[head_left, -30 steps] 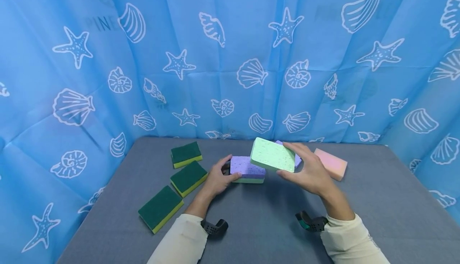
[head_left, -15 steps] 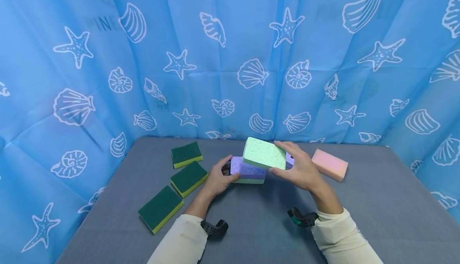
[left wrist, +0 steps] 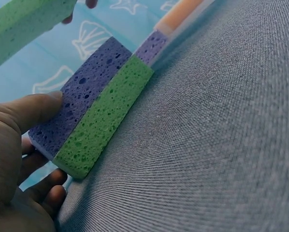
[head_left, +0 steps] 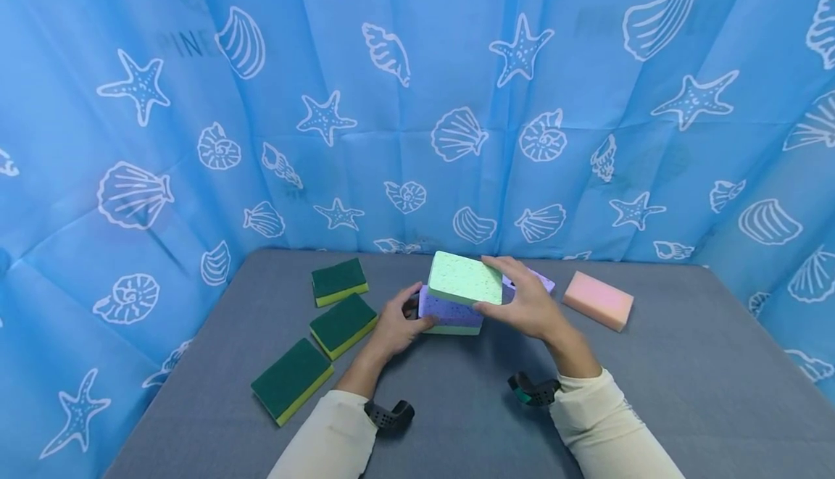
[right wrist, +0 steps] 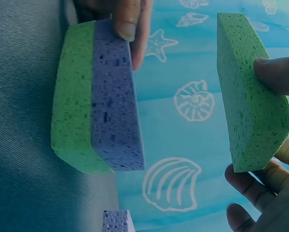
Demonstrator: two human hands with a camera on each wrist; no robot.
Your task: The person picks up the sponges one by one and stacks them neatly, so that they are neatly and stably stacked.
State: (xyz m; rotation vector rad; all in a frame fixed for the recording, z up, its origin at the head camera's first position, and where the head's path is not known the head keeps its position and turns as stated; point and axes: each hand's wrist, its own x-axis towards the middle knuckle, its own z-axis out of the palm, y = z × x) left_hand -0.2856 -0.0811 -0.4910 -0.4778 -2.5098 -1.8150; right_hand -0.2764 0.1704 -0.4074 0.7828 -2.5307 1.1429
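Note:
In the head view my left hand (head_left: 394,323) steadies a two-sponge stack mid-table. A purple sponge (head_left: 446,311) lies on a light green sponge (head_left: 457,330). My left thumb rests on the purple sponge's face, with the fingers round its end. My right hand (head_left: 527,305) pinches another light green sponge (head_left: 464,277) between thumb and fingers. The right wrist view shows this held green sponge (right wrist: 251,92) apart from the stack, with a gap above the purple sponge (right wrist: 113,96).
A second purple sponge (head_left: 538,281) lies partly hidden behind my right hand, and a pink sponge (head_left: 599,299) lies to its right. Three dark green and yellow scouring sponges (head_left: 342,323) lie at left. A blue shell-patterned curtain (head_left: 417,102) hangs behind the grey table (head_left: 457,406).
My right hand has carried the light green sponge leftward until it is above the purple one. The second purple sponge shows more at the right. My left hand has stayed put.

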